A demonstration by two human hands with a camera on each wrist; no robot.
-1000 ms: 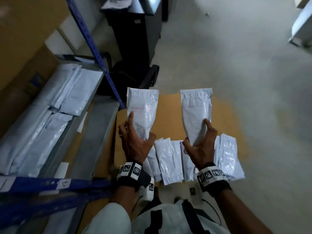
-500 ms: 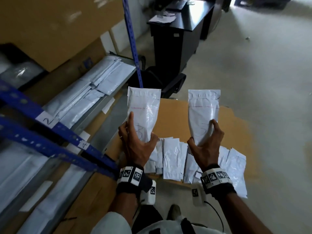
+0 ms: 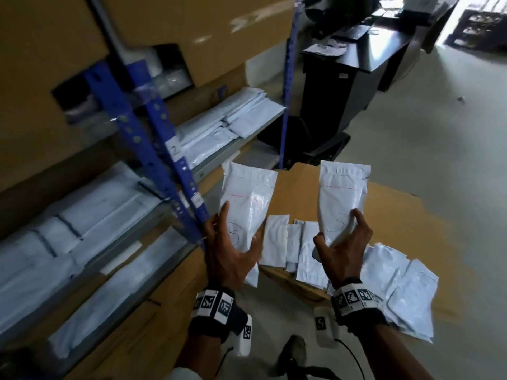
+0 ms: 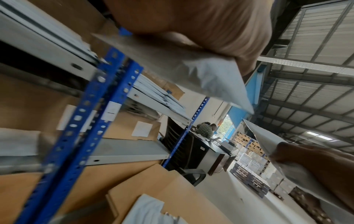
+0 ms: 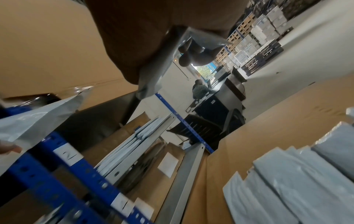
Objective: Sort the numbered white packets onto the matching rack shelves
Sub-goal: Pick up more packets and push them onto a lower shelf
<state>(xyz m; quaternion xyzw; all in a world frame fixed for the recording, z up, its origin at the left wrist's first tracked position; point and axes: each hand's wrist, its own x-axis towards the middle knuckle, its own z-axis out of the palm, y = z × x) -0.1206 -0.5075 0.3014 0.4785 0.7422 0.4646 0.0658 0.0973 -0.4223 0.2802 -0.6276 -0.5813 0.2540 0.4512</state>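
Note:
My left hand (image 3: 233, 242) holds up a white packet (image 3: 248, 198) marked 3, close to the blue rack post (image 3: 153, 165). My right hand (image 3: 343, 242) grips a second white packet (image 3: 341, 198) with a handwritten number that looks like 5. Both packets stand upright above a cardboard sheet (image 3: 296, 193) that carries several loose white packets (image 3: 299, 248). The left wrist view shows the first packet (image 4: 191, 69) under my palm. In the right wrist view the second packet (image 5: 164, 60) is pinched in my fingers. The rack shelves (image 3: 208, 138) at left hold stacked packets, and one post label (image 5: 68, 154) reads 2.
A black desk (image 3: 354, 67) and a dark chair (image 3: 310, 138) stand behind the rack's far post (image 3: 288, 86). Brown cardboard (image 3: 192, 28) backs the rack. A seated person (image 4: 205, 130) is at the far desk. Grey floor (image 3: 439, 146) opens to the right.
The view has lifted and swung toward the rack, bringing its upper shelves and label 2 into sight. Both hands keep their packets raised in the same grip.

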